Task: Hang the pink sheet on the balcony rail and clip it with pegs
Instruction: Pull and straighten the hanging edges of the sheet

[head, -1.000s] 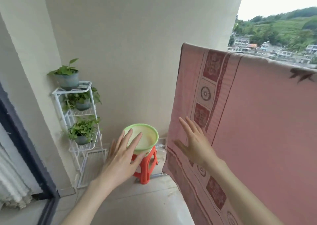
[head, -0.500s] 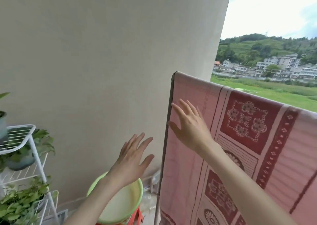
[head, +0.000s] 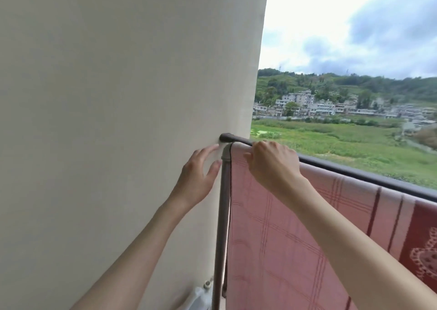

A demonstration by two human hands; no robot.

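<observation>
The pink woven sheet with faint plaid lines and dark red patterned bands [head: 295,238] is draped over the dark metal balcony rail [head: 354,170], its near face falling flat toward the person and its left edge running down just beside the rail's brown upright corner post [head: 223,215]. The right hand [head: 272,160] sits at the top left corner of the sheet, fingers [head: 257,145] curled over the fold where the cloth crosses the rail, thumb low against the fabric (the grip looks like a pinch of the top edge). The left hand [head: 198,175] is raised just left of the post, in front of the plain cream wall [head: 118,120], its fingers straight and spread apart, holding nothing; whether the fingertips touch the post cannot be told. Beyond the rail lie green fields, pale buildings and a wooded hill under a cloudy sky.
</observation>
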